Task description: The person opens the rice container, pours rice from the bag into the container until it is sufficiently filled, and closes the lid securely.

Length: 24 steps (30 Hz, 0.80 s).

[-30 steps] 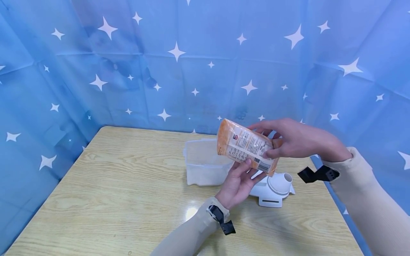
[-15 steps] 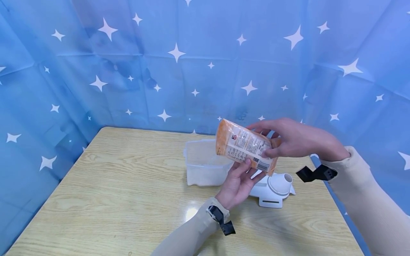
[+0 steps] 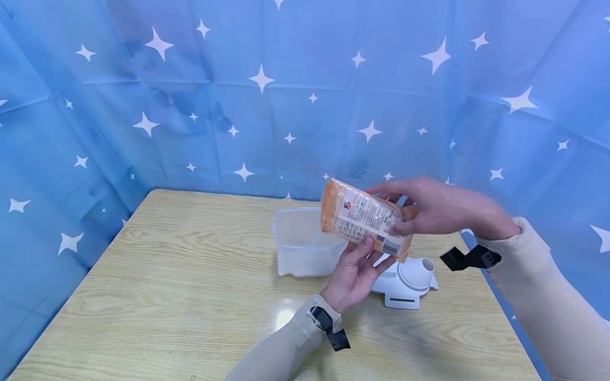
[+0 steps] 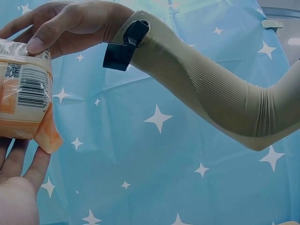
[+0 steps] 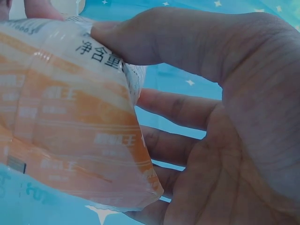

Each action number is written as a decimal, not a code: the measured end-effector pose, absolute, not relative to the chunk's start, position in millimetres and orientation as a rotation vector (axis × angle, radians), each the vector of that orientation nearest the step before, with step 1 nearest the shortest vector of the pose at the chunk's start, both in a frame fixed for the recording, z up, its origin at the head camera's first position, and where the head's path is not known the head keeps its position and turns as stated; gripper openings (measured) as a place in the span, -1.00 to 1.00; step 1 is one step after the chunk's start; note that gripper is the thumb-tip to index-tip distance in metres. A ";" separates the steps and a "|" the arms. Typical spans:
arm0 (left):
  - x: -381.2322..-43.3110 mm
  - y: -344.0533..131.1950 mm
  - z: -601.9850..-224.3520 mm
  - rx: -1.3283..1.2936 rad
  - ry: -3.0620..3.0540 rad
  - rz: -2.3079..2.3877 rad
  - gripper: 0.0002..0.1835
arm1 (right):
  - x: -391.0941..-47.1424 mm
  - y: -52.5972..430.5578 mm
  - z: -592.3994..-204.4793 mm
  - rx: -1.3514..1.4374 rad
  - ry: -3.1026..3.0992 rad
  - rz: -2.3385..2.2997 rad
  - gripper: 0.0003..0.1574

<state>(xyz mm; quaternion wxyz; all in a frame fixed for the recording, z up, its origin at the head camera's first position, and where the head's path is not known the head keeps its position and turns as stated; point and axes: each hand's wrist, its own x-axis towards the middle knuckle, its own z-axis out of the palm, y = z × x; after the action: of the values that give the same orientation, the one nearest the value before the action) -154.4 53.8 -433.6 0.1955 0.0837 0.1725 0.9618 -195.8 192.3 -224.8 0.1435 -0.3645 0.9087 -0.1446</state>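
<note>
An orange and white plastic packet (image 3: 367,217) with small print and a barcode is held up over the table, tilted down to the right. My left hand (image 3: 350,278) holds its lower edge, thumb on the printed face and fingers beneath. At the upper right, my right hand (image 3: 429,206) grips the packet's side between thumb and fingers. In the right wrist view the thumb (image 5: 136,37) presses the printed film while the fingers lie behind it. The barcode end of the packet (image 4: 33,89) shows in the left wrist view, with the right hand (image 4: 70,28) above.
Behind the left hand stands a translucent plastic bin (image 3: 307,259). To its right lies a white plastic part (image 3: 405,283) with a round spout and a slotted tab, partly covered by the left hand. A blue star-print curtain (image 3: 305,106) rises along the wooden table's (image 3: 167,291) back edge.
The packet and right hand have shifted very slightly to the left since a second ago. Both hands keep their hold on the packet; the bin and white part stay in place.
</note>
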 end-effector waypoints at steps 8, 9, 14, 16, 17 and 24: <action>-152.6 53.6 -434.0 0.234 0.485 2.691 -0.42 | -194.8 192.8 -225.3 -1.044 2.627 -0.411 -0.06; -152.3 53.3 -433.9 0.235 0.487 2.691 -0.42 | -194.7 192.7 -225.3 -1.047 2.630 -0.409 -0.06; -151.5 52.0 -433.0 0.232 0.495 2.691 -0.42 | -194.6 191.9 -224.7 -1.060 2.636 -0.390 -0.07; -151.3 51.8 -432.5 0.233 0.496 2.690 -0.42 | -194.5 191.4 -223.9 -1.056 2.634 -0.385 -0.07; -151.3 51.8 -432.4 0.238 0.498 2.689 -0.42 | -194.5 191.0 -223.5 -1.052 2.632 -0.384 -0.07; -151.4 50.8 -431.1 0.285 0.491 2.698 -0.45 | -195.1 187.3 -219.6 -1.052 2.631 -0.360 -0.07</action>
<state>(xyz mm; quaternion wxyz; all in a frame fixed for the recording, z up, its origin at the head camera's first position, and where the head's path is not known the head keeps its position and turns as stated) -151.4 50.8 -431.1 0.1911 0.1013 0.1748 0.9605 -195.1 187.3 -219.6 0.1420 -0.3647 0.9117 -0.1247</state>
